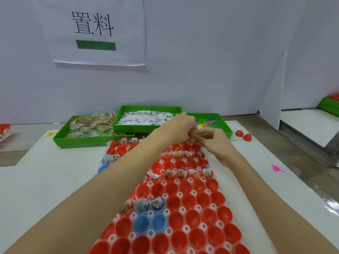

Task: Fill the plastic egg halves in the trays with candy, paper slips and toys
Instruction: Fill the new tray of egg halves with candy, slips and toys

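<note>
My two hands meet at the far end of the egg tray [227,222], a white tray of thin moulded plastic with round cups and small round holes between them. Its long side runs away from me toward the wall. My left hand [178,126] and my right hand [213,143] are close together, fingers curled, and both pinch a small yellowish piece [192,140] between the fingertips; what the piece is I cannot tell. The red egg halves [192,217] sit in the cups with the open side up; they are smooth, shiny and rounded, and many near me have nothing inside. Some blue egg halves [159,222] stand among them. A few rows already hold small clear candy bags [169,174] with coloured pieces. Behind the tray stand three green plastic boxes with grid floors: the left box [60,137] has candy bags, the middle box [128,127] has white paper slips [145,117] with dark print too small to read, the right box [226,123] has small coloured toys [211,122]. On the wall hangs a white sheet [95,32] with the black characters 置料 and a green bar below.
</note>
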A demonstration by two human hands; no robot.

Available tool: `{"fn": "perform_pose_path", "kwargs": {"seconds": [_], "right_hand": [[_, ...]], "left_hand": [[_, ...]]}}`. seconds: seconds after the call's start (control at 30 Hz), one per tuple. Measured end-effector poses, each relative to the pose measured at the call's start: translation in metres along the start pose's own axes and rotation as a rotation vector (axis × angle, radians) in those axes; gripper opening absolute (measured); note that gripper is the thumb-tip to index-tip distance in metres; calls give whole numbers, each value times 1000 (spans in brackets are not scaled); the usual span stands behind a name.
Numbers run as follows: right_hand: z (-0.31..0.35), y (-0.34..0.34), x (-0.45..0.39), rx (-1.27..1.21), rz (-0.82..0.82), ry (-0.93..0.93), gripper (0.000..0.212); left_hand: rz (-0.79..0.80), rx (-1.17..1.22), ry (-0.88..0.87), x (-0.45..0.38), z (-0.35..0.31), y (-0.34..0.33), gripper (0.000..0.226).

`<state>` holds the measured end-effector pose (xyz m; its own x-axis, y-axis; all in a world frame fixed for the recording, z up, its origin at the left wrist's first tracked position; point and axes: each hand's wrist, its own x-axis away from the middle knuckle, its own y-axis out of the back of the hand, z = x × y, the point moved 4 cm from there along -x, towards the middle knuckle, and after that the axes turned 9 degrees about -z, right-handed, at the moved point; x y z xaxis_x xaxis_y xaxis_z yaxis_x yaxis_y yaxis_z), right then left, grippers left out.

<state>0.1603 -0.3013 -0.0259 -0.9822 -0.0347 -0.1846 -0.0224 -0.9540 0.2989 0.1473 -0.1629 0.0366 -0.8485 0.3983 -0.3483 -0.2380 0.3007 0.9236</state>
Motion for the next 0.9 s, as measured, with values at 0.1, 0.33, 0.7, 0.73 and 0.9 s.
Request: {"fn": "perform_pose_path", "kwargs": {"seconds": [0.1,0.33,0.7,0.73,0.9], "right_hand": [[-2,-2,1,-9,-14,3,19],[-3,1,0,-72,-62,-67,16],[13,8,5,73,-214,116,25],[17,7,8,96,-224,157,24],[38,-1,22,190,-240,314,24]], "left_hand": [[-26,-9,-9,2,1,-1,16],[-13,111,37,5,8,11,19],[-677,76,407,104,97,69,15],[-692,19,487,118,116,70,16],[-294,-200,664,170,179,55,34]]}}
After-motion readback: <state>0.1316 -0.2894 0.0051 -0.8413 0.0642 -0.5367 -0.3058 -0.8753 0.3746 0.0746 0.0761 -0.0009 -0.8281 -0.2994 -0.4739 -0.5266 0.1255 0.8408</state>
